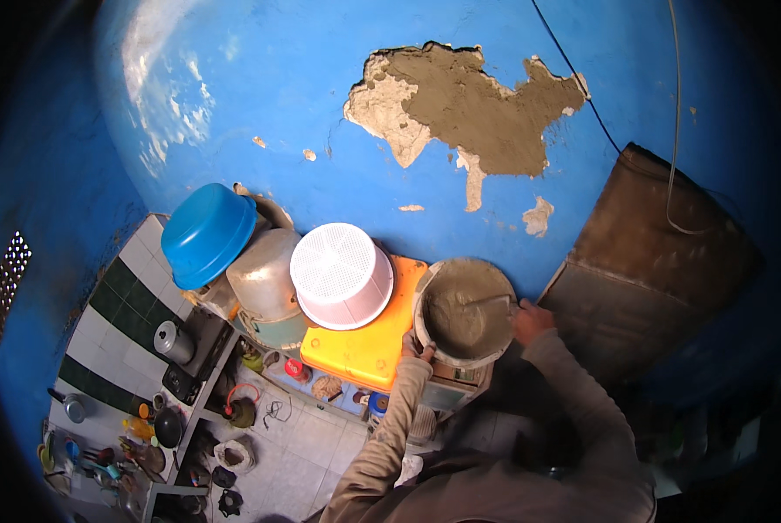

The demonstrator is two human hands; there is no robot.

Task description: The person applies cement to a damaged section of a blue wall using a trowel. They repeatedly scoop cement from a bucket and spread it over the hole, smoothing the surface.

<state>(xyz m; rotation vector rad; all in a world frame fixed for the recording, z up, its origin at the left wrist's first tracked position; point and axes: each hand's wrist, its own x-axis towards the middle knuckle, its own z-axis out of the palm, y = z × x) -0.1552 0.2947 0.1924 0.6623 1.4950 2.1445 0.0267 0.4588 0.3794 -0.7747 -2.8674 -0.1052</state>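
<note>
A round bucket (pixel 425 327) holds wet grey mortar (pixel 460 318). My left hand (pixel 415 347) grips the bucket's near rim. My right hand (pixel 530 319) is closed on the handle of a trowel (pixel 486 303), whose blade lies in the mortar. The bucket rests on a small stand next to an orange box (pixel 369 349). Above, the blue wall (pixel 303 105) has a large patch of bare grey plaster (pixel 469 105).
A white perforated basket (pixel 342 275), a metal basin (pixel 264 275) and a blue basin (pixel 207 234) are stacked upside down at left. Shelves with pots, a kettle (pixel 174 342) and bottles lie lower left. A brown board (pixel 648 261) leans at right. A cable (pixel 582 87) runs across the wall.
</note>
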